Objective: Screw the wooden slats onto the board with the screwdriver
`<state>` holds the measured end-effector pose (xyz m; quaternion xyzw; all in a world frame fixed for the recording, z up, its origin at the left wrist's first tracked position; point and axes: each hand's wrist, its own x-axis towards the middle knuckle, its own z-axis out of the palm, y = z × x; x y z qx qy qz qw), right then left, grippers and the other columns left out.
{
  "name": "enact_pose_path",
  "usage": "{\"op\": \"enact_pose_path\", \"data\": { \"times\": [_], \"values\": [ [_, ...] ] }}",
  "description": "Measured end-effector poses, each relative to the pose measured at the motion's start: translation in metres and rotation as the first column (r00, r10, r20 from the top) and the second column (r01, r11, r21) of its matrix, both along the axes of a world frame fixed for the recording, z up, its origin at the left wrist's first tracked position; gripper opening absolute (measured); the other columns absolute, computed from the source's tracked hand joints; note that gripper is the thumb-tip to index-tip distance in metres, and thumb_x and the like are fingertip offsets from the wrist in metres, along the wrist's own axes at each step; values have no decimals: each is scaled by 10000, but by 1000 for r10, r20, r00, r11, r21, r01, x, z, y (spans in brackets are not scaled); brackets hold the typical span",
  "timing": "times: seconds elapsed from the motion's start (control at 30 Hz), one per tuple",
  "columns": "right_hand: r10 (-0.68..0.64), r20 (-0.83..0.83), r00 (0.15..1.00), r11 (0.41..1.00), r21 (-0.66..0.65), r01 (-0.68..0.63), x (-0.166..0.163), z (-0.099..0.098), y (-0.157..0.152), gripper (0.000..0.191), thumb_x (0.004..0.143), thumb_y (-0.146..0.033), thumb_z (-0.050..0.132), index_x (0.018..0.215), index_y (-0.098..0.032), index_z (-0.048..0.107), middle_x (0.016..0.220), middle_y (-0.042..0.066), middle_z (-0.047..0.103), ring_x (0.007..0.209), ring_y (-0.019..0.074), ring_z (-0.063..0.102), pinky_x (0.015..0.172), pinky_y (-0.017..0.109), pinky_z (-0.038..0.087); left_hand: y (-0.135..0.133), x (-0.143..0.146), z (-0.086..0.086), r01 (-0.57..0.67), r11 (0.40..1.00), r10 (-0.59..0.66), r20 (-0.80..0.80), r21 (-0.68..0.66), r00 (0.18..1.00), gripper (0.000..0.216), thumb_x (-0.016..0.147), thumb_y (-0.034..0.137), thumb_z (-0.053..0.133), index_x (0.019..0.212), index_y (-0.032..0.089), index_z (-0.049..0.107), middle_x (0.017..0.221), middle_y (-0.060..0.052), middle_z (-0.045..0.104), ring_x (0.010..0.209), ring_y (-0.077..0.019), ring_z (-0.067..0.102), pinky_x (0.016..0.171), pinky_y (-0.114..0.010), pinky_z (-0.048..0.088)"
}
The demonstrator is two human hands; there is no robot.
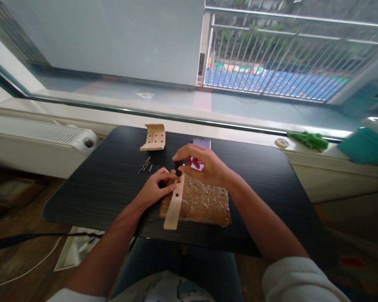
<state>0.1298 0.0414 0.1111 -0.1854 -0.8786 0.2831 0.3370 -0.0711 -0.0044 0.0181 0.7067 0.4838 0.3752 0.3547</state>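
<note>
A pale wooden strip (172, 212) with dark round holes lies across a brown, tape-wrapped block (206, 203), its near end reaching past the block's front edge. My left hand (156, 186) is closed on the strip's far part, thumb and fingers close to the holes. Above that far end, my right hand (206, 163) grips a short dark cylinder (178, 167) between thumb and fingers. The cylinder's lower end is close to the strip; whether they touch I cannot tell.
Several thin metal pins (145, 165) lie loose left of the block. Behind them stand pale wooden pieces with holes (156, 137), side by side. A phone (201, 143) lies behind my right hand on the black table (103, 180). Green cloth (308, 140) and a tape roll (281, 143) rest on the sill.
</note>
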Motion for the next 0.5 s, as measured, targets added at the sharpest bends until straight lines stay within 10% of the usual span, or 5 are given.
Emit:
{"op": "enact_pose_path", "data": {
  "times": [0.23, 0.5],
  "values": [
    [108, -17, 994, 961, -256, -108, 3, 2, 0, 209, 896, -180, 493, 1102, -144, 509, 1051, 77, 685, 723, 68, 547, 639, 224, 431, -1, 0, 2, -9, 1000, 9, -5, -14, 1000, 209, 766, 343, 669, 919, 213, 726, 784, 15, 477, 714, -131, 471, 663, -254, 416],
    [1, 68, 998, 985, -172, 11, 4, 1, 3, 260, 869, -244, 579, 1119, -184, 624, 870, 14, 686, 514, 43, 357, 509, 219, 314, -1, 0, 0, -12, 1000, 12, -9, -13, 1000, 218, 767, 351, 673, 931, 219, 732, 787, 11, 478, 724, -137, 475, 663, -259, 419]
  ]
}}
